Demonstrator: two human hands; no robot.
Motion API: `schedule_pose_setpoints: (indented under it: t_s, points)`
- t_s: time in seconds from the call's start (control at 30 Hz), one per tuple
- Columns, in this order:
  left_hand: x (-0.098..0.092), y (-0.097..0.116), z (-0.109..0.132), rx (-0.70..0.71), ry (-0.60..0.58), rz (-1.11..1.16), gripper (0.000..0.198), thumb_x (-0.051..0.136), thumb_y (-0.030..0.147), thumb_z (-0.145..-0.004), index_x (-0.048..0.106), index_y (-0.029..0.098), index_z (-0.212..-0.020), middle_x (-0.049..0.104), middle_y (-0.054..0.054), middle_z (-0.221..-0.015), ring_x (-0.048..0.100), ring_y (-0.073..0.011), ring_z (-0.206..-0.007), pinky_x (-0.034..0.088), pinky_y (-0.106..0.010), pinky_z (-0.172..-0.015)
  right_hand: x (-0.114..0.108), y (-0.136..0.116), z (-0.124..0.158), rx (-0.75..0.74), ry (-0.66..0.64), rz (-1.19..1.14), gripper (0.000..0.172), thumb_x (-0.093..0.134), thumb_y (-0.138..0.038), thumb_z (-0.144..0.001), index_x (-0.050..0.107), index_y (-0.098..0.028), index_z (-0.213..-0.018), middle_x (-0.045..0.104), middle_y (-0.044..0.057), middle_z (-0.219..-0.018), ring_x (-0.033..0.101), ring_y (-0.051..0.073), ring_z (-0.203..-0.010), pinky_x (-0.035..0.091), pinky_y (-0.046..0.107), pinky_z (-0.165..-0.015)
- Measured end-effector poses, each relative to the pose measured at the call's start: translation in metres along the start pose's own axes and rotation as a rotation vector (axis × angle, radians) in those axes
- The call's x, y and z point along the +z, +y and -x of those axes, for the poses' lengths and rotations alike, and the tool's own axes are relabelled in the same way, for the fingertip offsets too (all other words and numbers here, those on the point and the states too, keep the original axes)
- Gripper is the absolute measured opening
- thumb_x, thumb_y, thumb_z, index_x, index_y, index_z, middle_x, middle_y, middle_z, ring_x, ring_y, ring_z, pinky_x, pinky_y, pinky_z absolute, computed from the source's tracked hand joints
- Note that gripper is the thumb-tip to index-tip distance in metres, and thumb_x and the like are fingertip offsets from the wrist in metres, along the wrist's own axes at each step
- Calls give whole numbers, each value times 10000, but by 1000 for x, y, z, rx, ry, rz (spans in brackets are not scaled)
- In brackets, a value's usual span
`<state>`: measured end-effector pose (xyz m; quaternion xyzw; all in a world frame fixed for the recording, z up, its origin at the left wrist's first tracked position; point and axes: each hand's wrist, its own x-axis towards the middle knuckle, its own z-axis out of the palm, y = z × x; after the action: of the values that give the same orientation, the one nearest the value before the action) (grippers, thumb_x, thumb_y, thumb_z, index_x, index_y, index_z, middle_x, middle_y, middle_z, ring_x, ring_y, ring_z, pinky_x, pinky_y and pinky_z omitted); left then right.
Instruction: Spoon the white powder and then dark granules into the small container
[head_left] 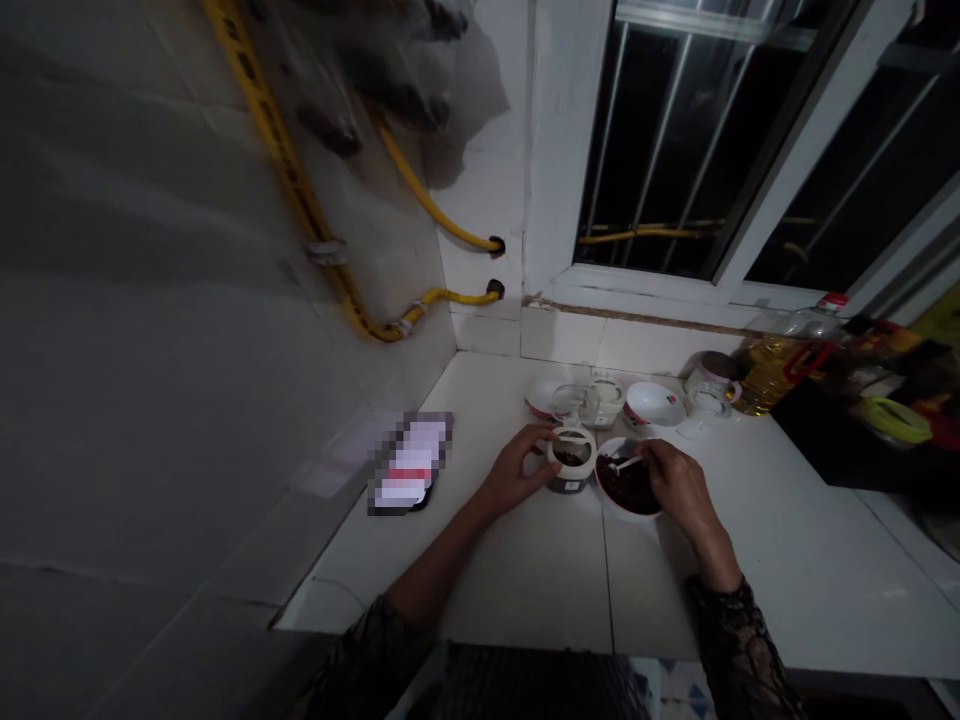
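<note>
My left hand (517,472) is closed around the side of a small seasoning jar (573,482) with a pale rim and dark contents. Its clear lid (574,400) seems to be tipped back behind it. Between the thumb and fingers of my right hand (684,490) is a small white spoon (625,463), held over a white bowl (636,516). Dark red, wet-looking food (626,487) fills much of that bowl, and the spoon's tip is at or just above it. Jar and bowl stand side by side, almost touching.
Behind them are a second jar (606,402) with pale contents and a white bowl (655,405). A lit phone (411,465) lies by the left wall. On the right stand a mug (712,378), an oil bottle (772,365) and a dark box (814,430). Yellow pipes (292,190) run along the wall.
</note>
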<state>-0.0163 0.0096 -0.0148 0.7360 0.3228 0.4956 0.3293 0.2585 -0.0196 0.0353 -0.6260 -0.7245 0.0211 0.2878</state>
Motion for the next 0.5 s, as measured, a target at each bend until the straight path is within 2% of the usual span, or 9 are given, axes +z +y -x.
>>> schedule_pose_setpoints:
  t_s: [0.1, 0.23, 0.5]
  points:
    - [0, 0, 0, 3, 0, -4, 304, 662, 320, -859, 595, 216, -1136, 599, -121, -1284, 575, -259, -1208, 535, -337, -860, -3, 1, 0, 122, -8, -111, 273, 443, -280, -839, 705, -213, -868, 738, 69, -776, 674, 231, -724, 461, 312, -689]
    - [0, -1, 1, 6, 2, -3, 305, 662, 313, -861, 588, 216, -1140, 596, -122, -1286, 584, -250, -1191, 539, -336, -859, -8, 10, -2, 255, 55, -300, 286, 476, -373, -773, 702, -198, -792, 695, 52, -663, 621, 219, -650, 448, 313, -661]
    - [0, 0, 0, 14, 2, -9, 300, 653, 321, -865, 594, 219, -1140, 603, -117, -1276, 585, -245, -1194, 545, -341, -867, -7, 14, -4, 373, 36, -556, 294, 562, -448, -663, 687, -185, -704, 626, 19, -582, 553, 195, -597, 406, 303, -604]
